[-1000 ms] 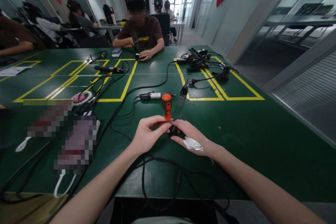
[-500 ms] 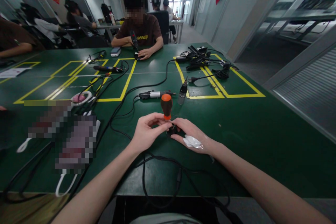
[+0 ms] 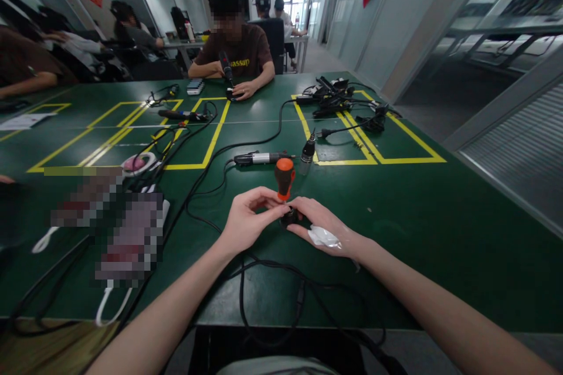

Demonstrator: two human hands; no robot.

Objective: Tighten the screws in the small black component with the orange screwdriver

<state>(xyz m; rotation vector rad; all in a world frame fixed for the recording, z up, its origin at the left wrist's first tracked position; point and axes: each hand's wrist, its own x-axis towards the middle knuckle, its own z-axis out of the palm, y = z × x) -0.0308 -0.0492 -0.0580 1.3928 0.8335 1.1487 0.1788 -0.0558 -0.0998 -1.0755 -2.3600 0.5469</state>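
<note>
A screwdriver (image 3: 285,178) with a brown and orange handle stands nearly upright, leaning slightly right, in front of me. My left hand (image 3: 254,217) pinches low down at its shaft, thumb and forefinger closed just under the handle. The thumb tip also reaches the small black round part (image 3: 288,218) below. From the other side my right hand (image 3: 320,225) grips that black part between thumb and fingers, close to the tabletop. A white patch (image 3: 324,237) is on the back of this hand. Fingers hide the screwdriver's tip.
Beyond my hands lie a corded electric screwdriver (image 3: 261,158) and an upright clear-and-black bottle-like holder (image 3: 307,154). Black cables (image 3: 303,290) loop near the table's front edge. Pixelated objects (image 3: 132,234) are on the left. A co-worker (image 3: 237,50) sits opposite, by a tangle of black tools (image 3: 329,96).
The screwdriver's handle has tipped a little to the right. Both hands keep their places around the black part. The whole view has shifted very slightly.
</note>
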